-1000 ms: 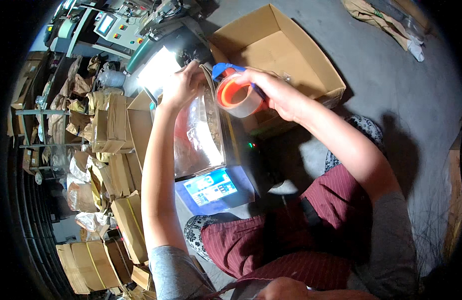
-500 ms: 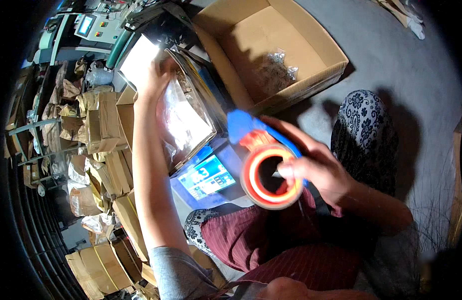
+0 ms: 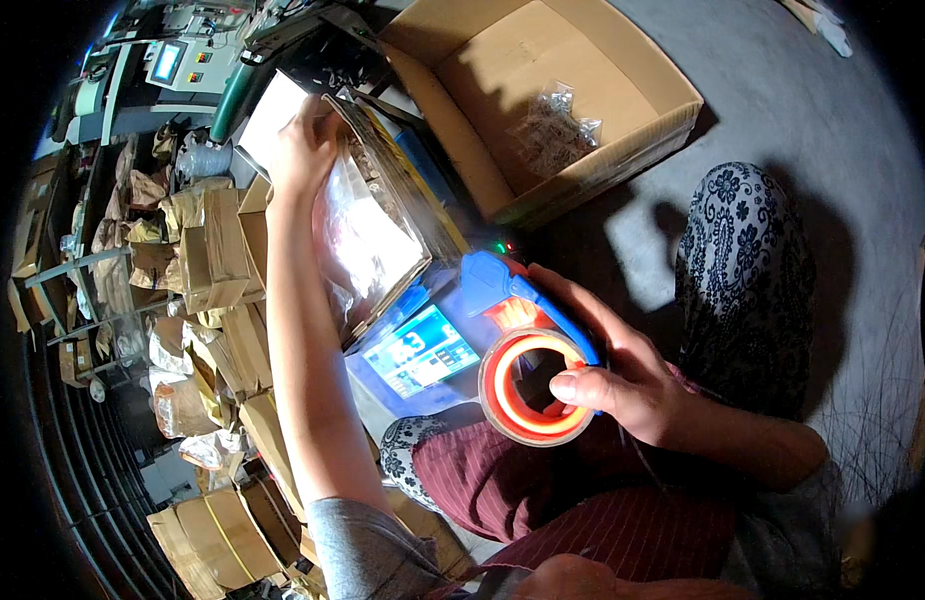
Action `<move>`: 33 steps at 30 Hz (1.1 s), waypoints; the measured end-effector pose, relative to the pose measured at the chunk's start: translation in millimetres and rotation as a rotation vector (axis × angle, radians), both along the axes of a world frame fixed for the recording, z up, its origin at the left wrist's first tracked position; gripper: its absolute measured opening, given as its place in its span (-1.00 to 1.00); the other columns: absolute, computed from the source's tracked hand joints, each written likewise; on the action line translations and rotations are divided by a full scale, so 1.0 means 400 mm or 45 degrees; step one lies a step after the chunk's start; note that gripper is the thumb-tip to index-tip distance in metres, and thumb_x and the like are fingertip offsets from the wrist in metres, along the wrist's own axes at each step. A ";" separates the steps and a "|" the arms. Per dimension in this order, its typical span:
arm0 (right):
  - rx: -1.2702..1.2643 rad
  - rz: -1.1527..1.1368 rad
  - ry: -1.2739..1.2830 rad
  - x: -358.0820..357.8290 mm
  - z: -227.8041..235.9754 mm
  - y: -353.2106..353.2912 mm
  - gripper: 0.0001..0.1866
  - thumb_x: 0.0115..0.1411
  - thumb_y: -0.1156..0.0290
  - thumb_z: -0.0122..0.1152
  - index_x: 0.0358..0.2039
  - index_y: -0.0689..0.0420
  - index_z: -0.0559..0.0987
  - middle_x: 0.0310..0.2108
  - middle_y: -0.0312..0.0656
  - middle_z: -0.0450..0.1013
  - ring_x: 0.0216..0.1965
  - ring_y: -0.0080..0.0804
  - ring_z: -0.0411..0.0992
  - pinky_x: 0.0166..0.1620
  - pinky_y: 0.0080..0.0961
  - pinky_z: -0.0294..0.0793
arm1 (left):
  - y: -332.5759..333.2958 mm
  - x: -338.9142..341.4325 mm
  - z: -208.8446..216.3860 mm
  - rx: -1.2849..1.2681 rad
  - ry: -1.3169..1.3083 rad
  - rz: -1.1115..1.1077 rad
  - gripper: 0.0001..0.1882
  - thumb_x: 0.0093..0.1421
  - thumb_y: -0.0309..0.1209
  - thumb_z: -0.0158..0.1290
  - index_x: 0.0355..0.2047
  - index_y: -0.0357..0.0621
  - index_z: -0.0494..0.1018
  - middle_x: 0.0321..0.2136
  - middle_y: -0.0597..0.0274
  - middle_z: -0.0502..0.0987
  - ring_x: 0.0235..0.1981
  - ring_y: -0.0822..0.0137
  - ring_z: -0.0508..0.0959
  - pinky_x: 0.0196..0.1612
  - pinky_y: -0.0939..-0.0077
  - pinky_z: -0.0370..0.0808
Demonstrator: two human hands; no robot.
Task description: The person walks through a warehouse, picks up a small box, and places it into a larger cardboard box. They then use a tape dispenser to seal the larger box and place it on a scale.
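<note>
The right hand (image 3: 628, 375) has its fingers clamped round the tape dispenser (image 3: 523, 345), best held steady; whether the left hand (image 3: 303, 155) grips the carton (image 3: 401, 190), I cannot tell.

Grey floor (image 3: 773, 90) here, streaked with dark shadows (image 3: 828, 250); metal shelving (image 3: 78, 262) over there, crammed with wrapped bundles (image 3: 146, 188), cardboard boxes (image 3: 223, 235) stacked close by; beyond, a control panel (image 3: 188, 74) (its small screen (image 3: 168, 62) glowing).

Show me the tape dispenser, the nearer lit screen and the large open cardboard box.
Tape dispenser (image 3: 520, 315), head view: its orange middle part.
Nearer lit screen (image 3: 423, 352), head view: its bright middle.
Large open cardboard box (image 3: 543, 55), head view: bare inner bottom.
</note>
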State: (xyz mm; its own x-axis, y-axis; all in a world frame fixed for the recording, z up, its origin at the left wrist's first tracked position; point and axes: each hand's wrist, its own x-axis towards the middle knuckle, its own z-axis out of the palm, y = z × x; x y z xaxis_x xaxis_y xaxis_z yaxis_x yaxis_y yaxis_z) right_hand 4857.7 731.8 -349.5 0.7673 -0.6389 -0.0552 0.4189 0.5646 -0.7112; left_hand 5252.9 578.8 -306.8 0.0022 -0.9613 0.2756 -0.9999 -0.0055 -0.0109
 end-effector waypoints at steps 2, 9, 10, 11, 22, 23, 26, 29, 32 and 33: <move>0.011 0.022 0.006 0.004 -0.005 0.009 -0.15 0.28 0.35 0.18 0.44 0.22 -0.06 0.26 -0.09 0.25 0.20 -0.46 0.26 0.28 -0.46 0.17 | 0.000 0.002 -0.003 -0.033 -0.014 -0.012 -0.65 0.22 -0.33 0.10 0.01 -0.08 0.48 -0.26 0.05 0.66 -0.24 0.03 0.66 -0.19 0.28 0.55; -0.273 -0.096 0.160 0.066 -0.030 0.087 -0.11 0.24 0.42 0.17 0.45 0.15 -0.13 0.25 -0.06 0.23 0.17 -0.40 0.29 0.26 -0.41 0.22 | -0.008 0.013 -0.013 -0.023 -0.010 0.070 -0.69 0.22 -0.29 0.08 -0.03 -0.05 0.49 -0.24 0.12 0.67 -0.22 0.06 0.67 -0.19 0.31 0.55; -0.222 -0.116 0.187 0.084 -0.036 0.091 -0.12 0.24 0.42 0.17 0.45 0.14 -0.11 0.24 -0.07 0.23 0.16 -0.40 0.29 0.25 -0.41 0.22 | -0.020 -0.018 -0.015 0.010 -0.038 0.101 -0.72 0.22 -0.28 0.08 -0.07 -0.04 0.50 -0.27 0.12 0.67 -0.23 0.04 0.66 -0.21 0.29 0.56; -0.178 -0.115 0.195 0.101 -0.030 0.098 -0.13 0.24 0.42 0.17 0.44 0.14 -0.10 0.22 -0.07 0.24 0.15 -0.41 0.29 0.25 -0.41 0.22 | -0.012 -0.014 -0.012 -0.005 0.013 0.057 -0.76 0.23 -0.25 0.06 -0.14 -0.04 0.48 -0.30 0.08 0.66 -0.25 -0.01 0.66 -0.24 0.19 0.55; -0.008 -0.142 0.261 0.172 0.012 -0.247 -0.32 0.12 0.21 0.19 0.29 0.01 0.31 -0.05 -0.31 0.45 -0.07 -0.54 0.44 -0.17 -0.43 0.54 | 0.188 0.103 0.060 0.445 -0.094 1.086 -0.47 0.17 -0.27 -0.01 0.04 -0.43 0.29 0.00 -0.29 0.52 0.06 -0.10 0.55 0.11 0.18 0.48; -0.032 -0.116 0.299 0.174 0.020 -0.281 -0.37 0.12 0.19 0.17 0.24 -0.01 0.38 -0.06 -0.33 0.45 -0.06 -0.54 0.44 -0.16 -0.45 0.53 | 0.212 0.118 0.061 0.423 -0.093 1.090 -0.52 0.15 -0.30 -0.04 -0.01 -0.42 0.40 -0.02 -0.23 0.55 0.05 -0.06 0.56 0.11 0.18 0.48; -0.054 0.062 0.428 0.178 0.028 -0.344 -0.56 0.14 0.12 0.15 0.03 -0.03 0.53 -0.08 -0.31 0.48 -0.07 -0.56 0.46 -0.10 -0.47 0.51 | 0.262 0.125 0.110 0.703 -0.099 1.072 -0.58 0.15 -0.30 -0.08 -0.10 -0.28 0.56 -0.03 -0.17 0.55 0.06 -0.06 0.54 0.11 0.15 0.48; 0.004 0.146 0.358 0.192 0.016 -0.349 -0.63 0.16 0.12 0.14 -0.06 -0.01 0.57 -0.13 -0.32 0.49 -0.11 -0.58 0.45 -0.12 -0.50 0.49 | 0.276 0.083 0.118 0.633 -0.577 0.890 -0.55 0.18 -0.23 -0.03 0.01 -0.17 0.52 -0.10 -0.10 0.60 -0.02 -0.01 0.59 0.03 0.16 0.52; -0.036 0.131 0.336 0.203 0.016 -0.342 -0.66 0.18 0.11 0.15 -0.11 0.00 0.58 -0.16 -0.34 0.49 -0.11 -0.60 0.45 -0.11 -0.50 0.50 | 0.253 0.002 0.095 0.339 -0.701 0.335 -0.49 0.17 -0.16 0.06 0.09 -0.11 0.45 -0.14 -0.02 0.62 -0.08 -0.01 0.61 -0.02 0.13 0.53; -0.042 0.132 0.325 0.207 0.012 -0.336 -0.67 0.19 0.11 0.15 -0.13 0.00 0.59 -0.16 -0.34 0.49 -0.11 -0.61 0.45 -0.11 -0.50 0.50 | 0.230 -0.012 0.101 0.329 -0.351 -0.057 -0.48 0.16 -0.15 0.09 0.10 -0.09 0.43 -0.13 0.01 0.62 -0.11 -0.02 0.61 -0.05 0.11 0.54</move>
